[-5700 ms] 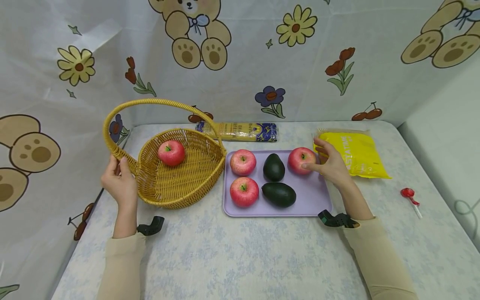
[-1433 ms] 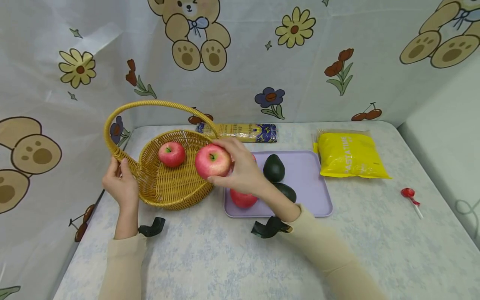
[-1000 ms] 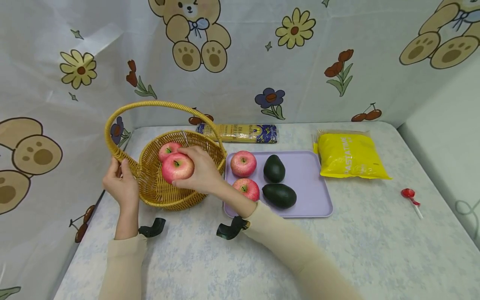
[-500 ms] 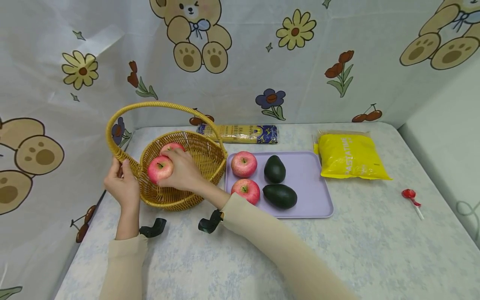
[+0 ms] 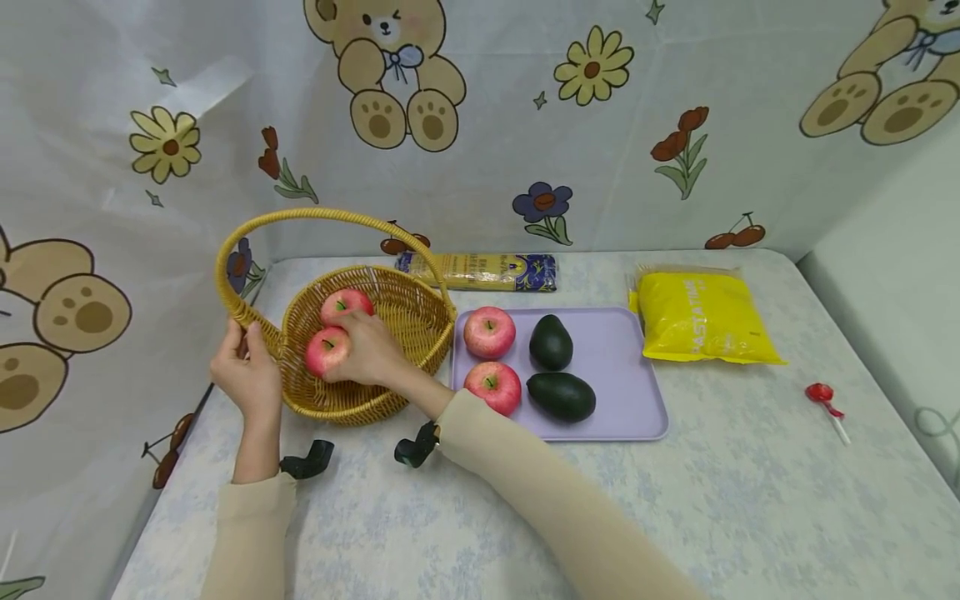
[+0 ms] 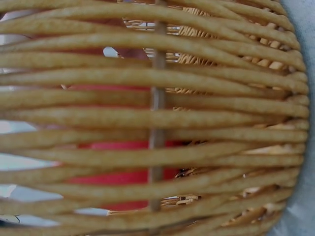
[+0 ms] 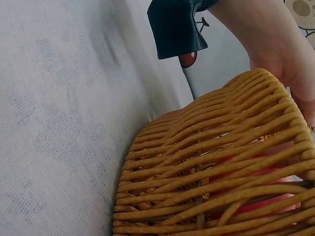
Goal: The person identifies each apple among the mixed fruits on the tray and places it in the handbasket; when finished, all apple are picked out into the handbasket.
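At the left of the table stands a yellow wicker basket with a tall handle. My left hand pinches the left foot of this handle. Inside the basket, my right hand holds a red apple, its fingers partly hiding the fruit. Just behind it lies a second apple. Through the basket's woven wall, the left wrist view catches red fruit. The right wrist view has the basket's outer side close up, red showing between the strands.
Right of the basket lies a lilac tray with two apples and two avocados. Behind is a long gold-and-blue packet. Farther right are a yellow PASTATIME bag and a red lollipop. A printed cloth hangs behind.
My right hand has carried an apple from the tray's right end leftward into the basket, lowering it before the other apple. My left hand has stayed at the handle.
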{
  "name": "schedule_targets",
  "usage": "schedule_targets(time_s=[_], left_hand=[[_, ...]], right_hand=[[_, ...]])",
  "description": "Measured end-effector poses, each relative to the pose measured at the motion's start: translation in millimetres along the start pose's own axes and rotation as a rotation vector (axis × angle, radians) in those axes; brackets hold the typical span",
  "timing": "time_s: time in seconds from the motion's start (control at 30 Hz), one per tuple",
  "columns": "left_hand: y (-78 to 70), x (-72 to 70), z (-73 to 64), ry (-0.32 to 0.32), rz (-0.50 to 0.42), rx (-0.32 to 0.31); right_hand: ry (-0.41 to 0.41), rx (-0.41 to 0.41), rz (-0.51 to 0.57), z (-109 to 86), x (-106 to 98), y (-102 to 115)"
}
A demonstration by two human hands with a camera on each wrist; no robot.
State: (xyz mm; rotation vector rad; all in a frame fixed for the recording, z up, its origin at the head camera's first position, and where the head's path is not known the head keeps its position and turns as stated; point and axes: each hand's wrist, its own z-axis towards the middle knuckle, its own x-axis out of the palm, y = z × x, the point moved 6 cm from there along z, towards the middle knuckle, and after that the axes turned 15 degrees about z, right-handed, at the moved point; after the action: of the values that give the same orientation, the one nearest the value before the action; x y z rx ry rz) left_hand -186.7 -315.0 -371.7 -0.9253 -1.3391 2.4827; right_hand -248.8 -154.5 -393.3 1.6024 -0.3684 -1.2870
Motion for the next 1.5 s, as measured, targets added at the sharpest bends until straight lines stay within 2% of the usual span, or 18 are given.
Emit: schedule_targets(time_s=[0.13,0.33,0.57,0.93,1.33,1.5], left_hand=[[0.2,0.1,0.4,0.004,-0.006,-0.010],[0.6,-0.7,0.8,0.019,-0.005,-0.035],[0.3,-1.1,0.8,0.014,0.000,-0.027],[1.8,-1.0,1.3,-0.003,0.009,-0.021],[2.4,-0.5,0.5,0.004,-0.007,-0.031],[1.3,1.2,0.4,-0.007,-0.007,-0.012]], right_hand=[[0.011,0.009,0.006,1.0,1,-1],[0.050,0.037,-0.041,1.6,6,-1],[0.080,0.032,-0.088,2.6,12,-2],[0.113,0.042,-0.028,3.3,15,-4],[0.123,0.041,-0.073,2.6,14,-3],[0.110,0.038,-0.060,1.6,12,-3]])
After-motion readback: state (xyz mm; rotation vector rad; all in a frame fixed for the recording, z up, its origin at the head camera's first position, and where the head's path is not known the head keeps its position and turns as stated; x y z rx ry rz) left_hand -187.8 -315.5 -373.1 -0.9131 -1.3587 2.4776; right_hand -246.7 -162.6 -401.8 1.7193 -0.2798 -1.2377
